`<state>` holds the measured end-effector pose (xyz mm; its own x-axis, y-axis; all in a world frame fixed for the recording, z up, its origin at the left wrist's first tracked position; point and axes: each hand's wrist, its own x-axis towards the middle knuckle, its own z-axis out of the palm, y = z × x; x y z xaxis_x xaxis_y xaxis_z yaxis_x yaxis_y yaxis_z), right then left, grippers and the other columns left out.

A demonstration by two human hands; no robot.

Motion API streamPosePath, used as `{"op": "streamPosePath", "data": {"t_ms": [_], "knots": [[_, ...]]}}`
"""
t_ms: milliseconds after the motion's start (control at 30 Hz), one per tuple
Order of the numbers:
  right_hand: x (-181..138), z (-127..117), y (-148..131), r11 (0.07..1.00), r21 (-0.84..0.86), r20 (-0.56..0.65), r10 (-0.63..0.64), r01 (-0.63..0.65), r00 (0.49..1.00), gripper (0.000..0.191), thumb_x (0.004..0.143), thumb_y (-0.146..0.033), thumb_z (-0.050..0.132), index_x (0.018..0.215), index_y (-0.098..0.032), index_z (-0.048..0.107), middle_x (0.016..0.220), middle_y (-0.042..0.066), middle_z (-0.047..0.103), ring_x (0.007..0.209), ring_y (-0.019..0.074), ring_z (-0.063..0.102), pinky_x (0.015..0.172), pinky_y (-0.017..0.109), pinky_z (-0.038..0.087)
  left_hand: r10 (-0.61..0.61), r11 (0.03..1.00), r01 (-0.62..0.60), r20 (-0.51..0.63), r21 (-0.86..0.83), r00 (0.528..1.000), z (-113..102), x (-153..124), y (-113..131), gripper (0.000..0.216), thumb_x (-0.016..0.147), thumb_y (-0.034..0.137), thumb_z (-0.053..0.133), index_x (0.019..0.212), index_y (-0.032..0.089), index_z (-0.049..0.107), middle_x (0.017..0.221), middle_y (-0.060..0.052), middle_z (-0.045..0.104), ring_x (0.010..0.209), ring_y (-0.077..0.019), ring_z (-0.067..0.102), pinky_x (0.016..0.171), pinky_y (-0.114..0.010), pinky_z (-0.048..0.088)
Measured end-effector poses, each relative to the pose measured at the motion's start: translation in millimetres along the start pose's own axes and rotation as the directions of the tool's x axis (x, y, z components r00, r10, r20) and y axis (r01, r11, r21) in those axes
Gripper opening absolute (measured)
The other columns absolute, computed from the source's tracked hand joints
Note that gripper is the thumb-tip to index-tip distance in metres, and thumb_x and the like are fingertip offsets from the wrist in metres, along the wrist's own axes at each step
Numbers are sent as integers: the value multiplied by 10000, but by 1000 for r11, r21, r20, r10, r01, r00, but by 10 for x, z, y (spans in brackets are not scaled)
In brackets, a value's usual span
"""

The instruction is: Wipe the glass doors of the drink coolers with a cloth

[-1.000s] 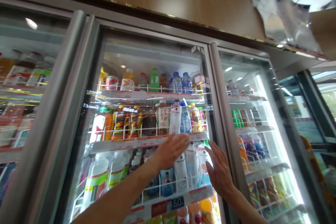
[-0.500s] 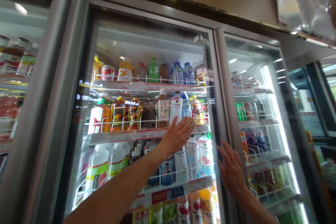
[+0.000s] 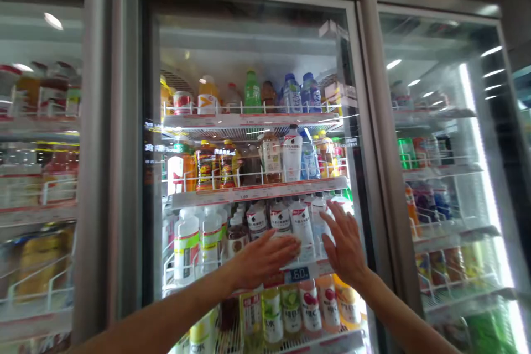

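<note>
My left hand (image 3: 267, 259) is stretched out flat in front of the middle glass door (image 3: 249, 27), fingers extended and holding nothing I can make out. To its right my right hand (image 3: 345, 243) is raised with its fingers spread, near the right side of the same door. Whether either palm touches the glass I cannot tell. Behind the hands, white-labelled bottles (image 3: 301, 227) stand on a wire-fronted shelf. A digital display (image 3: 299, 274) sits on the shelf edge just below the left fingertips. Juice bottles (image 3: 291, 310) line the shelf beneath.
Tall grey frames (image 3: 93, 138) part this door from the left glass door (image 3: 37, 38). The right glass door (image 3: 440, 83) shows cans and bottles on shelves. Higher in the middle cooler are a green bottle (image 3: 252, 91), blue-capped bottles (image 3: 292, 94) and yellow-capped bottles (image 3: 204, 166).
The view has shifted, and the cooler fills more of it. My left hand has come down from the middle shelf's height. My right hand has moved from the door frame to before the glass.
</note>
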<state>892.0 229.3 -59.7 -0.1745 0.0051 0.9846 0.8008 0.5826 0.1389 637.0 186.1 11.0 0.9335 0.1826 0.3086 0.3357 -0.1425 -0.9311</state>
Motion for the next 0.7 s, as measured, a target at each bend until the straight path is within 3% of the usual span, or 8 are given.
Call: {"op": "streamPosePath", "data": {"t_ms": [67,167,233,300,367,533,633,700], "knots": [[66,71,-127,999,34,0,-22,22,1000,505,884,-201,373,1381,-246,296,1451,88,344,1382,236,231,1097,486,219,-152,987,153,-22,42,988,-37,-64,-122,501,887,257,360,1384,220,311,1497,-6,248,1413,-175,39,1153,-437,-25],[176,163,-294,998,69,-32,-4,6,999,490,877,-186,378,1362,-228,327,1448,96,349,1380,234,234,1099,488,213,-456,879,465,-100,101,884,-76,-170,-279,496,880,223,397,1371,188,338,1457,-55,335,1413,-198,39,1145,-474,-12],[238,214,-395,996,90,-47,0,4,999,471,874,-180,382,1343,-215,354,1441,103,358,1379,236,235,1099,492,208,-363,926,368,-75,86,929,-99,-288,-253,486,880,259,410,1359,191,362,1471,-49,303,1412,-210,53,1149,-474,6],[281,260,-485,993,109,-57,-27,34,998,454,869,-180,393,1322,-204,380,1442,106,357,1381,236,231,1104,491,200,-106,993,106,-15,48,994,-123,-438,-184,478,884,308,399,1353,225,371,1500,-9,228,1410,-202,75,1156,-453,15],[301,305,-558,990,124,-66,-59,66,996,440,862,-181,407,1302,-199,403,1447,104,350,1381,236,230,1107,484,199,-18,999,17,16,45,1000,-142,-586,-180,471,888,318,387,1354,257,365,1501,16,212,1408,-176,97,1161,-431,19],[283,416,-668,989,138,-71,-41,51,997,424,866,-168,395,1287,-206,421,1431,105,377,1374,234,250,1101,495,205,-475,863,492,-151,111,867,-138,-889,-151,517,871,224,428,1377,244,324,1452,-31,328,1395,-188,164,1153,-468,71],[265,445,-707,984,149,-39,-97,102,995,430,864,-184,401,1292,-217,413,1416,106,397,1373,238,255,1098,500,214,-116,992,118,-40,51,992,-129,-1049,140,469,877,285,425,1344,280,381,1492,37,228,1394,-169,168,1165,-409,90],[263,446,-721,980,151,-17,-132,133,991,432,864,-192,402,1295,-219,405,1413,108,401,1372,239,256,1097,501,217,63,998,-63,16,3,998,-145,-1127,220,440,883,315,414,1323,303,407,1497,73,205,1396,-147,155,1170,-374,72]]}}
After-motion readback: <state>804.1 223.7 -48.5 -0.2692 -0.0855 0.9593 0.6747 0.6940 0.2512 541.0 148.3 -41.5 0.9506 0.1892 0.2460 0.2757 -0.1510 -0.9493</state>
